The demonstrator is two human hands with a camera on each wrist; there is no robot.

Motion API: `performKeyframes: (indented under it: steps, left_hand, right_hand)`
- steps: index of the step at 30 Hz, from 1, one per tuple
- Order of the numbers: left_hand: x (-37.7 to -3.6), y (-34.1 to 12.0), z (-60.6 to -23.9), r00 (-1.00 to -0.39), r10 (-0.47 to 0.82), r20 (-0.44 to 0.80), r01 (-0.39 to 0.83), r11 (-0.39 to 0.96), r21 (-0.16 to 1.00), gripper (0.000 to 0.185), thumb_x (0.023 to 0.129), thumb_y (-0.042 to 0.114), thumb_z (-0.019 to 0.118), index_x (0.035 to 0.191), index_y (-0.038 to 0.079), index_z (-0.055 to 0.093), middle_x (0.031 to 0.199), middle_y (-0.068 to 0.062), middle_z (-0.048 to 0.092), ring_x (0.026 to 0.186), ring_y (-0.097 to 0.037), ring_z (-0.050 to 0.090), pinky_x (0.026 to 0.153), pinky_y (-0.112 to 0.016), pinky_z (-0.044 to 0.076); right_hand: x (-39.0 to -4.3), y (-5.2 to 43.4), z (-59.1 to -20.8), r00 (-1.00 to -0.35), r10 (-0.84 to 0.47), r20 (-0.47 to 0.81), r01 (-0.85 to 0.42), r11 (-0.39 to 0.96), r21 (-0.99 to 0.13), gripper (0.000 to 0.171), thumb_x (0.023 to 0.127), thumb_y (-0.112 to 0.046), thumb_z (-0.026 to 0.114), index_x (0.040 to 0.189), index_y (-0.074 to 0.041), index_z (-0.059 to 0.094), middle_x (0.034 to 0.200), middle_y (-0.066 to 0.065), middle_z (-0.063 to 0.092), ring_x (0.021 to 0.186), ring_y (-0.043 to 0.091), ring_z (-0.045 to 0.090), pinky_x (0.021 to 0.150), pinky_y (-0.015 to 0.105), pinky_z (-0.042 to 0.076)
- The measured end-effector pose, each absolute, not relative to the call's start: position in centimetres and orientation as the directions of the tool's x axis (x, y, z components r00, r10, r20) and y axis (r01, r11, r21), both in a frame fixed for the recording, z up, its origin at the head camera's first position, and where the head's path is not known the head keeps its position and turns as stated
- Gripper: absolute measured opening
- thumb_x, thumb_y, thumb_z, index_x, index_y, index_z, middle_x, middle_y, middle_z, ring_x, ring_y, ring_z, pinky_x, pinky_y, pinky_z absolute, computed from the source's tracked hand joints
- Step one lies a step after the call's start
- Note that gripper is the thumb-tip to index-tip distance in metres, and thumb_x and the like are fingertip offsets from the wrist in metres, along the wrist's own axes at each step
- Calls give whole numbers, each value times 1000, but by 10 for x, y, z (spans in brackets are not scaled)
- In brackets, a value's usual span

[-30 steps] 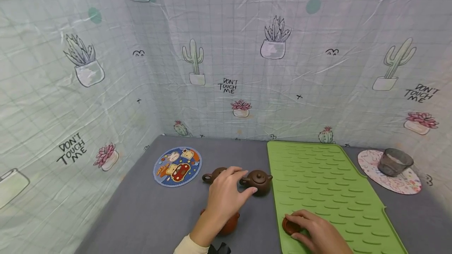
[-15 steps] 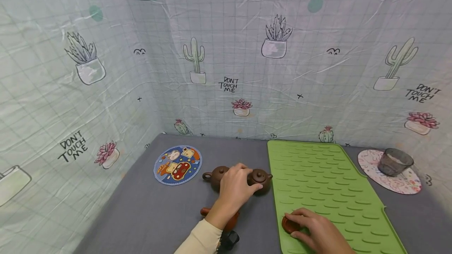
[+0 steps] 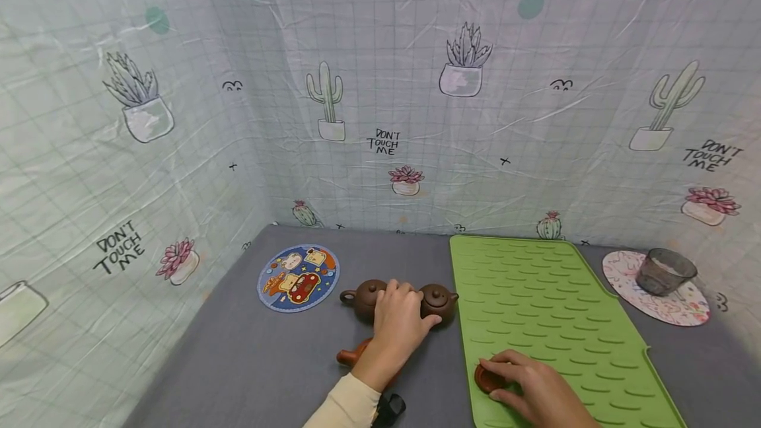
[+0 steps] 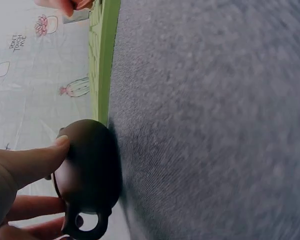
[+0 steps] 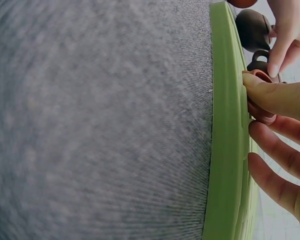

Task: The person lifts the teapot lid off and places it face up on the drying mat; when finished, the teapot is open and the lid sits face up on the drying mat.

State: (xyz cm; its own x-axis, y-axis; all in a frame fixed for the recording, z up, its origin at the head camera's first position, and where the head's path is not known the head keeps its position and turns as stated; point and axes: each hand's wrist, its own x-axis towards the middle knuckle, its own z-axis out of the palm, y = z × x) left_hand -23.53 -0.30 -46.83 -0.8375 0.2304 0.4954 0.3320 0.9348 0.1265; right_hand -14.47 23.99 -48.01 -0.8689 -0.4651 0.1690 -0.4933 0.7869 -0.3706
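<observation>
Nearby, cartoon coaster (image 3: 298, 278); glass (image 3: 664, 271) on floral mat (image 3: 684, 309)

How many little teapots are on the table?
3. Two dark brown teapots sit side by side under the left hand: one to its left, one beside the green mat. A reddish-brown teapot is mostly hidden behind the left wrist.

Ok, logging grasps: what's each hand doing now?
Left hand: grips dark brown clay teapot.
Right hand: holds small reddish-brown clay lid on green mat.
</observation>
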Motion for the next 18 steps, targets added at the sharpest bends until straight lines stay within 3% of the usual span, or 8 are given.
performKeyframes:
  steps: [4, 9, 18]
  left_hand:
    - [-236, 0, -472, -809, 217, 546, 315, 945, 91, 47, 63, 62, 89, 79, 19, 79, 73, 4, 65, 71, -17, 48, 64, -31, 39]
    - [-237, 3, -476, -789, 192, 583, 299, 950, 91, 51, 56, 67, 90, 68, 20, 73, 63, 5, 57, 67, -16, 43, 62, -30, 32]
    - [-238, 3, -474, -803, 197, 563, 294, 952, 86, 47, 57, 63, 91, 79, 23, 79, 65, 8, 64, 66, -14, 39, 63, -28, 23]
  right_hand:
    - [-145, 240, -480, -866, -469, 175, -499, 784, -369, 45, 81, -27, 84, 124, -20, 75, 108, -3, 71, 84, 1, 66, 64, 22, 52]
    - [-145, 240, -481, -864, -472, 176, -502, 783, -368, 45, 81, -27, 84, 124, -19, 75, 107, -3, 71, 84, 1, 66, 63, 22, 52]
    - [-145, 241, -481, -871, -464, 162, -489, 788, -373, 45, 82, -29, 83, 125, -19, 74, 108, -2, 71, 84, 1, 66, 63, 22, 52]
